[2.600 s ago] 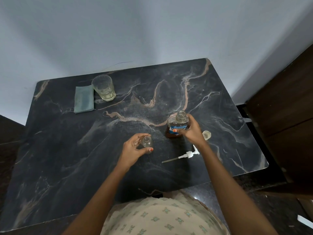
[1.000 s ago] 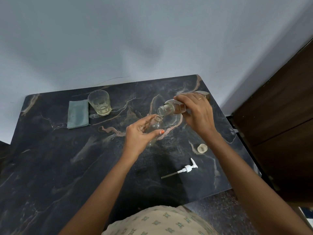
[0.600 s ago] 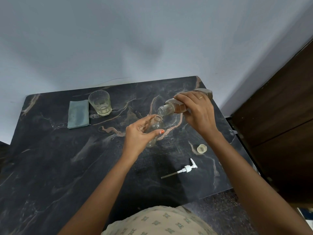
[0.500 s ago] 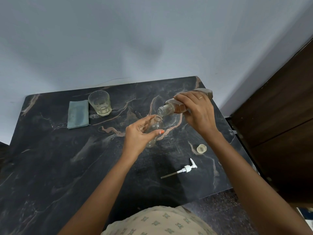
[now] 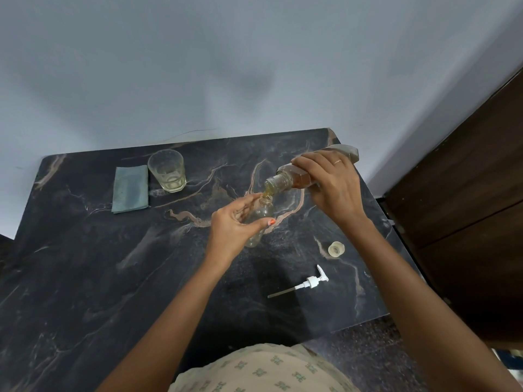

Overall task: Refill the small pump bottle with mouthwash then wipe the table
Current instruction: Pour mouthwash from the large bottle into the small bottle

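Hiding mouthwash bottle (image 5: pixel 294 178) label: right hand (image 5: pixel 335 188); small bottle (image 5: pixel 259 219) level unclear.

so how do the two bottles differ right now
The mouthwash bottle is tipped nearly flat in the right hand, mouth down; the small bottle stands nearly upright in the left hand. The mouthwash bottle holds amber liquid; the small bottle looks almost empty. The mouthwash bottle is bigger and angular; the small bottle is round. Both are clear and uncapped.
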Demonstrator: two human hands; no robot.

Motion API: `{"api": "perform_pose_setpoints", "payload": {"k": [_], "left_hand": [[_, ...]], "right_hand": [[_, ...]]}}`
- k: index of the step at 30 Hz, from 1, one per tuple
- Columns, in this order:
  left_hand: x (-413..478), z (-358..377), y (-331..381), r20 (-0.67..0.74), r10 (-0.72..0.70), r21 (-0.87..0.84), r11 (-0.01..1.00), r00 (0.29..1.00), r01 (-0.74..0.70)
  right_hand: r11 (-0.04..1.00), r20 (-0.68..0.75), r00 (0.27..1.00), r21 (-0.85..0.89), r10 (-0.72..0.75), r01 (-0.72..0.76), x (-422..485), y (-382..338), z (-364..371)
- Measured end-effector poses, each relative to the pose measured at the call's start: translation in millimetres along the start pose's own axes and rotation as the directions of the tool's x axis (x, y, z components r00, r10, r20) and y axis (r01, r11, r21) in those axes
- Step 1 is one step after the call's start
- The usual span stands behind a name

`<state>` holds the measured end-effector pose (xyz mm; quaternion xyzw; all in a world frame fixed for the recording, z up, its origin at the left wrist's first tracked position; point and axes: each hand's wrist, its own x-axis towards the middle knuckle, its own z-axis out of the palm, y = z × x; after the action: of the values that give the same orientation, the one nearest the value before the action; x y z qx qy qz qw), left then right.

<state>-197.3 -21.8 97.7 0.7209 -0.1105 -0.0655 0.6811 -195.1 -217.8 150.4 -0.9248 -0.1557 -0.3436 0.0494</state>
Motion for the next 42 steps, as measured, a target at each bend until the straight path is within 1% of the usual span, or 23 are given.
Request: {"api": "perform_pose_setpoints", "payload": {"k": [7, 22, 42], "left_hand": [[-0.1, 0.1, -0.1, -0.006, 0.003, -0.007, 1.000, 1.000, -0.003], [-0.2, 0.3, -1.1, -0.009, 0.006, -0.007, 1.000, 1.000, -0.006], [0.2, 1.1, -0.7, -0.010, 0.011, -0.001, 1.000, 1.000, -0.011]], "right_hand": [[1.000, 0.025, 1.000, -0.007, 0.016, -0.015, 1.5, 0.7, -1.6], [1.000, -0.013, 1.000, -0.024, 0.004, -0.004, 2.1, 4.1, -3.6], [0.999, -0.026, 0.999, -0.040, -0.027, 0.026, 5.6, 4.9, -5.7]]}}
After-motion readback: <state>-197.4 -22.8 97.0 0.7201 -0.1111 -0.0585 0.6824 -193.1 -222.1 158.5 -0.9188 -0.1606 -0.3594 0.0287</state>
